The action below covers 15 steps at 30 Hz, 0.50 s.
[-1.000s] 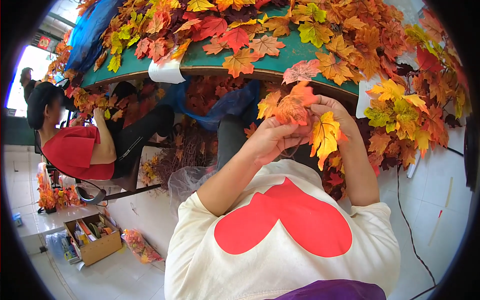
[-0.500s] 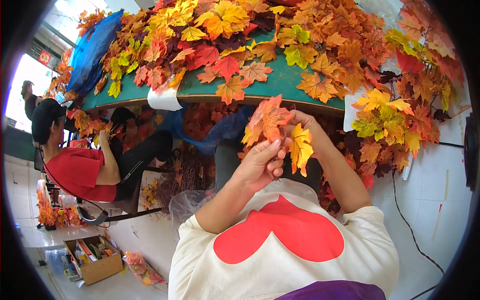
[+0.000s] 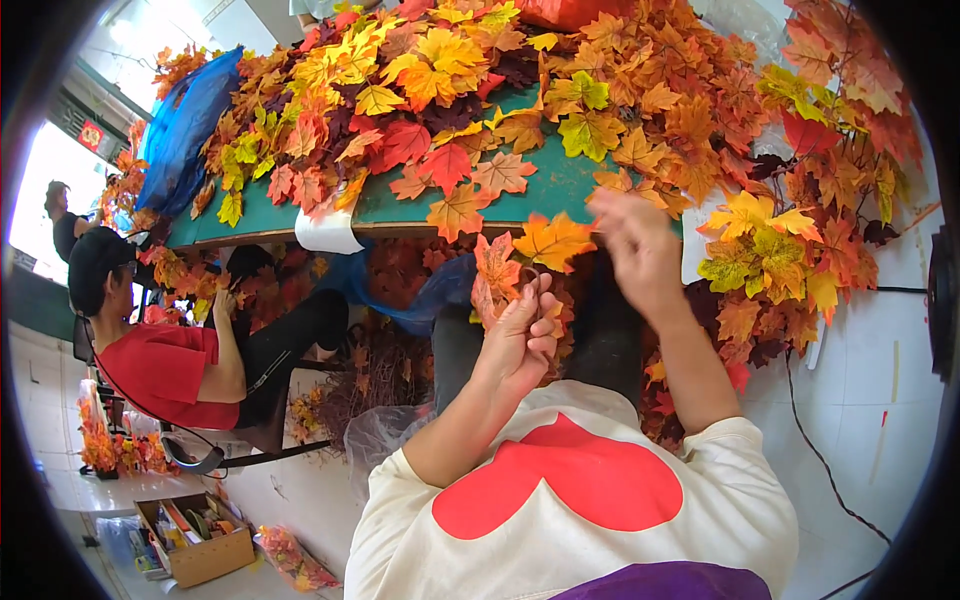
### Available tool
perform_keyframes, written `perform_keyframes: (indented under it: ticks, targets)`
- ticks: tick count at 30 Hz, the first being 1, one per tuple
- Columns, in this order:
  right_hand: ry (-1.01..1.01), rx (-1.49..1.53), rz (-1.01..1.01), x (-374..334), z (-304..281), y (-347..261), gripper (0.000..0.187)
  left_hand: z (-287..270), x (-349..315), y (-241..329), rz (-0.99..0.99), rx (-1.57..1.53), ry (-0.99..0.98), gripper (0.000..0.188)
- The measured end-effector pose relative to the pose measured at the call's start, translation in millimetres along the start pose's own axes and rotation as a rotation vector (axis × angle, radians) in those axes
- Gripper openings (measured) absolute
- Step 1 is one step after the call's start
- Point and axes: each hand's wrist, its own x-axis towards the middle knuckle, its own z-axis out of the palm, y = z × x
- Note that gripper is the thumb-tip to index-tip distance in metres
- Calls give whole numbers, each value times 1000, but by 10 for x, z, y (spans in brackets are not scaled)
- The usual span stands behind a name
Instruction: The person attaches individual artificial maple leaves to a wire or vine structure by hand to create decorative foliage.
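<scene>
My left hand is closed in a pinch round the stem of an artificial maple leaf spray, above my lap. A red-orange leaf stands up on the near side of the spray, and a brighter orange-yellow leaf spreads out past my fingertips. My right hand is raised away from the spray, over the table's front edge, close to the heaped leaves. Its fingers look stretched out and apart, though motion blurs them, and nothing shows in them.
Heaps of artificial autumn leaves cover much of the green table. More leaf branches hang at the right. On the left sits a person in a red shirt. A wooden box of supplies and a black cable lie on the floor.
My right hand has left the spray and moved up toward the table. The left hand still grips the spray, whose orange-yellow leaf now sits higher and further left.
</scene>
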Motion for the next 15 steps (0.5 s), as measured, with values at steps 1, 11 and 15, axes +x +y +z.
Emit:
perform_keyframes:
  ticks: [1,11,15]
  targets:
    - [91,-37,80,99,-28,200,19,3,-1,6,3,-1,1,22]
    - [-66,-246,252,313,-130,1303,13,219,151,-27,-7,20,-65,19]
    - [-78,-117,271,371,-182,1191,12,521,651,-189,133,-16,-172,16]
